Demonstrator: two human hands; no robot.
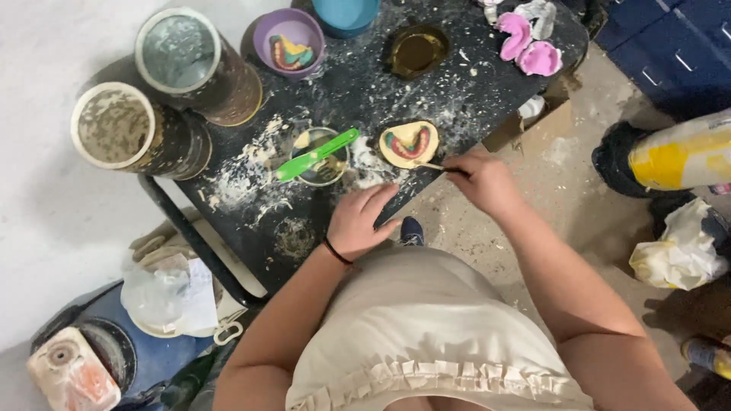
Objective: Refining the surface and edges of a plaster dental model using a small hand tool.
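1. Lying at the near edge of the black spattered table point(457, 99), a cream-coloured dental cast point(410, 144) with a red, green and yellow arch set in it.
2. Pinching a thin metal tool point(431, 165) with the fingers of the right hand point(481, 180), closed around the handle; tip touching the near right rim of the cast.
3. Resting on the table just near-left of the cast, the left hand point(358, 222), fingers loosely spread and pointing toward it, holding nothing.
4. Judging the cast light, stiff and brittle, likely chipping at the thin rim; safest gripping by the thick outer base, not the coloured arch.
5. Sitting just left of the cast, a small bowl point(320, 157) holding pale mix, a green spatula point(315, 156) lying across it.
6. Standing far-left of the cast, a purple bowl point(288, 42) holding another coloured arch; beyond, a dark dish point(416, 52) with yellowish liquid.
7. Standing well left of the cast, two big tubs point(164, 91) caked with grey residue.
8. Lying far-right of the cast, pink moulds point(527, 46).
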